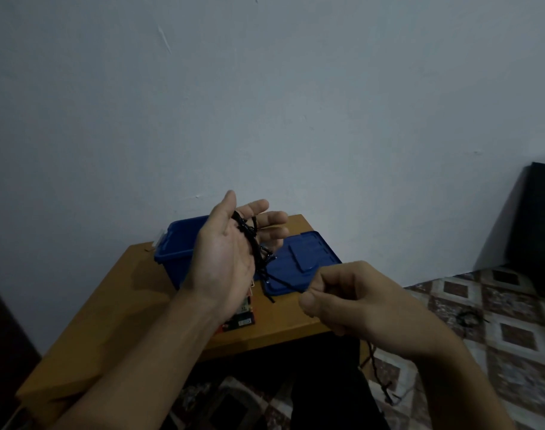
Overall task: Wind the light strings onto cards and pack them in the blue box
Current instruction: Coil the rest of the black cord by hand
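A wooden desk is standing against a pale wall. An open blue box is sitting on it, its lid lying just beside. Above them, the left hand is facing palm-up, grip released, fingers straight, carrying a black light string looped across it. The right hand is pinching the string's trailing end.

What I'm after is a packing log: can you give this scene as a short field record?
left hand: open, palm up, black light string looped across it
right hand: pinches that string's free run
blue plastic box: on tan wooden table, lid off
blue plastic lid: flat on table, right of box
printed cards: on table beneath left wrist
floor: dark tangle on patterned tiles
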`<state>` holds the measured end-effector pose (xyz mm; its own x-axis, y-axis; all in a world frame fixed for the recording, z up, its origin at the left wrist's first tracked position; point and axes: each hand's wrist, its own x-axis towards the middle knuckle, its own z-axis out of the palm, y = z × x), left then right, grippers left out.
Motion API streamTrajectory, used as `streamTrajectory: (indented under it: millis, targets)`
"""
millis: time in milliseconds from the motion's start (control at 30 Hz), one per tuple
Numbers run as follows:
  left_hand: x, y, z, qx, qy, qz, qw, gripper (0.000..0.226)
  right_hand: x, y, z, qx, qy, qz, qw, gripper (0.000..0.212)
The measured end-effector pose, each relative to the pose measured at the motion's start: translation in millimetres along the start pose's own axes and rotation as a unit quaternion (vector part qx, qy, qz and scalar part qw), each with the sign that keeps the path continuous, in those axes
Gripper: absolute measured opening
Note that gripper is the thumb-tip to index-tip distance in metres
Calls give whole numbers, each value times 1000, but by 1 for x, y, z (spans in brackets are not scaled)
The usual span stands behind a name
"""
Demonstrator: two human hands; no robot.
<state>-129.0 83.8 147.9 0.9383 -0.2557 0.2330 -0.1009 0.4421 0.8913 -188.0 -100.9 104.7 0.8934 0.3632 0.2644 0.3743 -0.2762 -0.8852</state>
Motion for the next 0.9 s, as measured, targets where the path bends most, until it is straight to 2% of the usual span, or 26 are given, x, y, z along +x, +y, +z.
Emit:
streamTrajectory:
  millis: [100,167,267,333,467,633,767,900]
  targets:
    - [0,-3,0,22,20,24,999,54,-1,-3,0,-15,-22,-4,1000,27]
    - [1,-6,0,60,20,30,998,57,-2,-3,-2,19,-14,-4,1000,22]
    - [0,-11,0,129,1,23,991,72,-4,-3,-6,47,19,-12,999,12]
    - [-2,-14,1,160,-18,14,987,81,-5,-3,-7,32,60,-24,997,21]
    - [-4,-17,2,237,-68,-35,969,87,-4,-6,-4,83,117,-63,988,33]
    - [-8,-21,5,330,-136,-127,925,98,-5,-10,-4,139,126,-95,978,24]
    - [-13,-18,4,320,-188,-153,916,97,-5,-12,-2,140,132,-109,975,23]
    - [-7,-20,4,294,-236,-198,905,101,1,-8,0,86,200,-126,968,23]
